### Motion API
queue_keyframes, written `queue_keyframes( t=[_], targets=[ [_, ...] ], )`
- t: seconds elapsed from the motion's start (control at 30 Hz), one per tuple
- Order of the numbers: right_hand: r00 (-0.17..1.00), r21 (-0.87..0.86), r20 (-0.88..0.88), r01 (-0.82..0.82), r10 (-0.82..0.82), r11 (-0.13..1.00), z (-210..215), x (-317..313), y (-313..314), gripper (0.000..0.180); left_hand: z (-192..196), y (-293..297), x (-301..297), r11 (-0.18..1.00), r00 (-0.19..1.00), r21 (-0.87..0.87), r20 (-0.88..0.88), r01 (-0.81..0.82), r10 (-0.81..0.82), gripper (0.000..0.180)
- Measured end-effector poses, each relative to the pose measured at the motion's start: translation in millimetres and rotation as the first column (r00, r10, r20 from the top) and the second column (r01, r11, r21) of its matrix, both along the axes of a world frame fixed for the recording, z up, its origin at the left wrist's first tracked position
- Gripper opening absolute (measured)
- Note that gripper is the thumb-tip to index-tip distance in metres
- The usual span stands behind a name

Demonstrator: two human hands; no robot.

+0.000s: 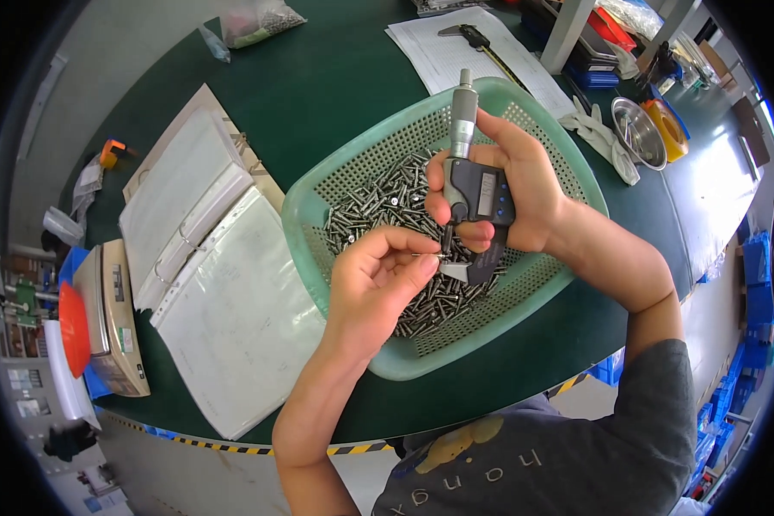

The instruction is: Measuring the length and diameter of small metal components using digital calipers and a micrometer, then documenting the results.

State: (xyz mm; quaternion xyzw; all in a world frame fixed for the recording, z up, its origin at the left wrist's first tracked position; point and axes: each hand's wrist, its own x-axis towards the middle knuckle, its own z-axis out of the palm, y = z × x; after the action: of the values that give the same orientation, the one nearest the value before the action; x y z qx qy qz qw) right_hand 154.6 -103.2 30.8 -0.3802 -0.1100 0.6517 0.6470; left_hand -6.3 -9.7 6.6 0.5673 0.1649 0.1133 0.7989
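Note:
My right hand (525,176) is wrapped round a digital micrometer (483,191) with a silver thimble at its top and a dark frame with a small display. Thumb and fingers of my left hand (374,279) pinch a small metal screw (430,254), its tip at the micrometer's jaws; the fingers hide most of it, and whether the jaws touch it is too small to tell. Beneath both hands stands a pale green perforated plastic basket (387,365), holding a heap of loose silver screws (443,310).
Left of the basket lies an open ring binder (241,318) with clear sleeves. A weighing scale (116,318) with an orange-red dish stands farther left. Beyond the basket are a caliper (482,47) on paper sheets, white gloves (606,138) and a metal bowl (638,133).

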Motion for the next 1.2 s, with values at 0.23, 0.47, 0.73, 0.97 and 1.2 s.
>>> queue_keyframes(
  t=[0.23,0.47,0.73,0.97,1.2],
  targets=[
    [0.999,-0.014,0.043,-0.017,0.017,1.0,0,1,1,0.062,0,-1,1,0.994,1.0,0.107,0.018,-0.01,0.008,0.01],
    [0.996,-0.045,0.064,-0.053,0.056,0.998,-2,2,3,0.067,-2,0,2,0.992,1.0,0.126,0.026,0.013,-0.017,0.011],
    [0.994,-0.075,0.063,-0.084,0.089,0.994,5,4,3,0.071,0,-1,3,0.985,1.0,0.17,0.003,0.022,-0.023,0.011],
    [0.994,-0.061,0.043,-0.094,0.097,0.994,0,-5,3,0.068,-5,-3,-5,0.997,1.0,0.074,0.029,-0.013,0.011,0.013],
    [0.994,-0.07,0.024,-0.107,0.109,0.992,1,-4,5,0.066,-4,-4,-7,0.993,0.998,0.1,0.016,-0.057,0.056,0.013]
  ],
)
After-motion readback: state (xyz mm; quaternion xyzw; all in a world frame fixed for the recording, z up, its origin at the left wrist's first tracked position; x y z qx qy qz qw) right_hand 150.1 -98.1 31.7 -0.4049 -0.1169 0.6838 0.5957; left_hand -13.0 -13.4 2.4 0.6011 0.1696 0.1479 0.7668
